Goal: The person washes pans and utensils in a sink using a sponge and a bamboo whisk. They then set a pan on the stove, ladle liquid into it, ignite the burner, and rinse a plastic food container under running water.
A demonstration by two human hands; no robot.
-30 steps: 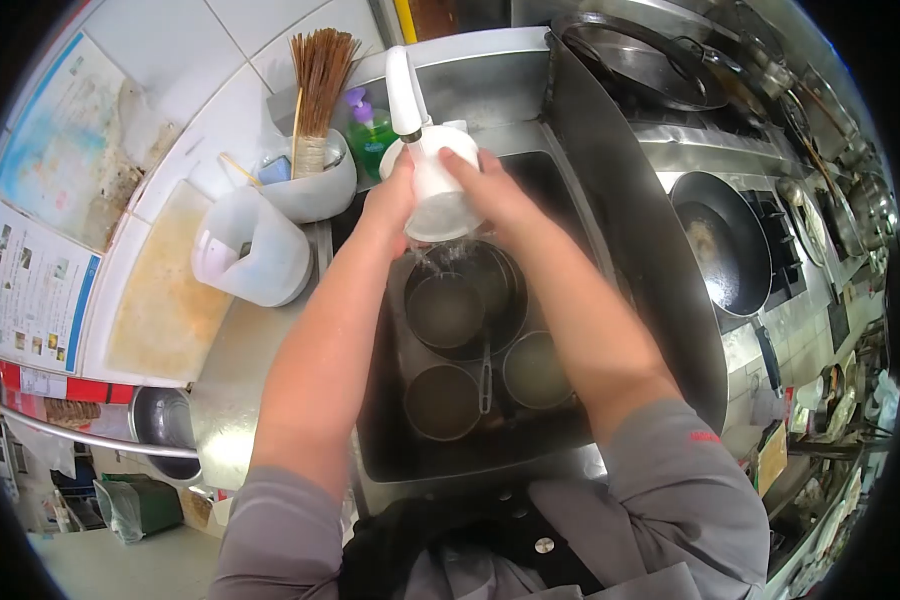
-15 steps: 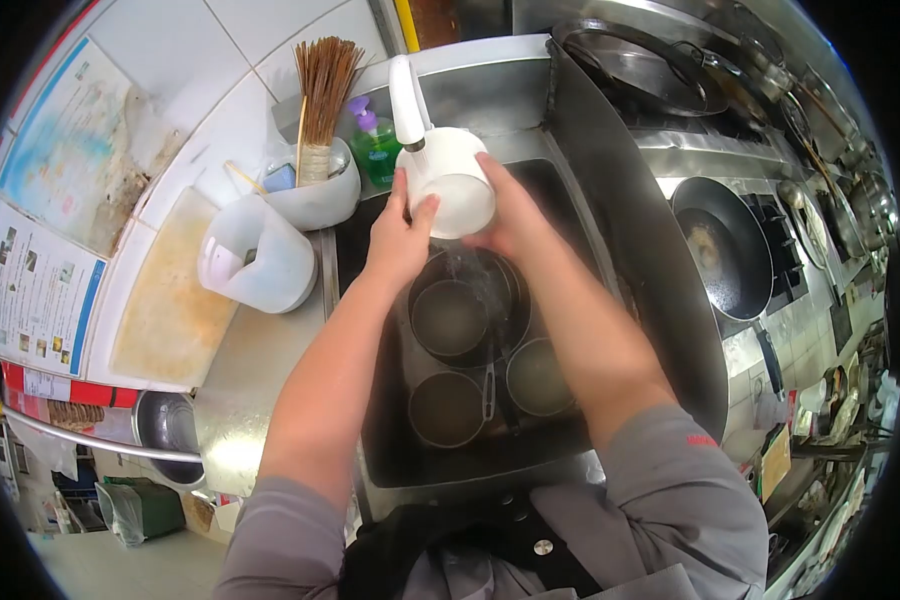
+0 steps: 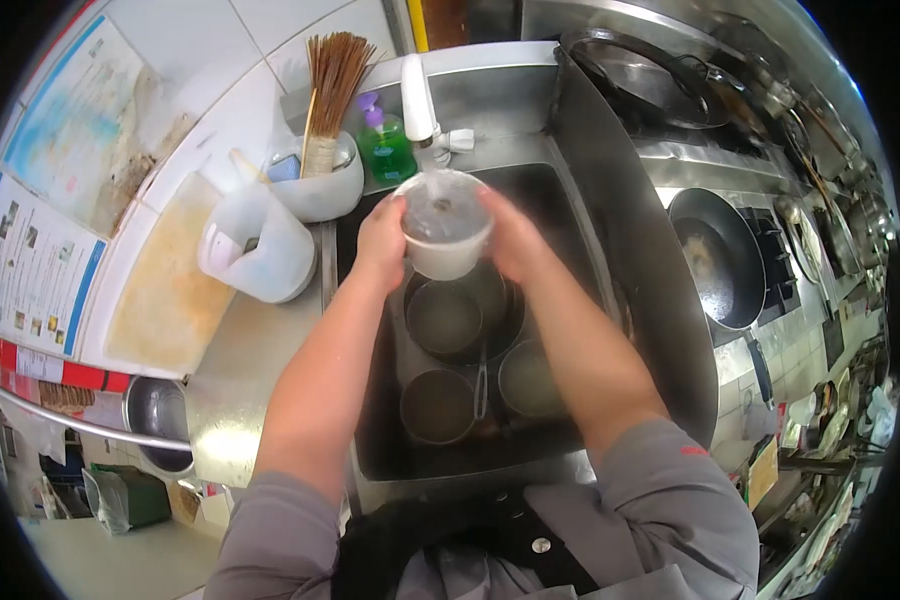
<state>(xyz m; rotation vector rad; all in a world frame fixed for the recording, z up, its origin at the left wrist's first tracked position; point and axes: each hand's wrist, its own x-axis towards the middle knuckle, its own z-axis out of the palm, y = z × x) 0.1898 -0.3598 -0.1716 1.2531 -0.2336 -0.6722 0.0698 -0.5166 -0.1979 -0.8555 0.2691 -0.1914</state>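
Observation:
Between my two hands is a white round tub, its open top facing up under the white faucet. Water runs from the spout into it, and some water shows inside. My left hand grips the tub's left side; my right hand, slightly blurred, grips the right side. Most fingertips are hidden behind the tub. Below, in the dark sink basin, sit several round pans, among them a near-left pan and a near-right pan. A larger pan lies partly under the tub.
Left of the faucet stand a green soap bottle and a white container holding a stick brush. A cut-open plastic jug is on the left ledge. To the right, beyond the sink wall, a frying pan rests on a stove.
The tub has come down and toward me and turned from tilted, with water pouring off it, to opening upward beneath the stream. Both hands have moved with it.

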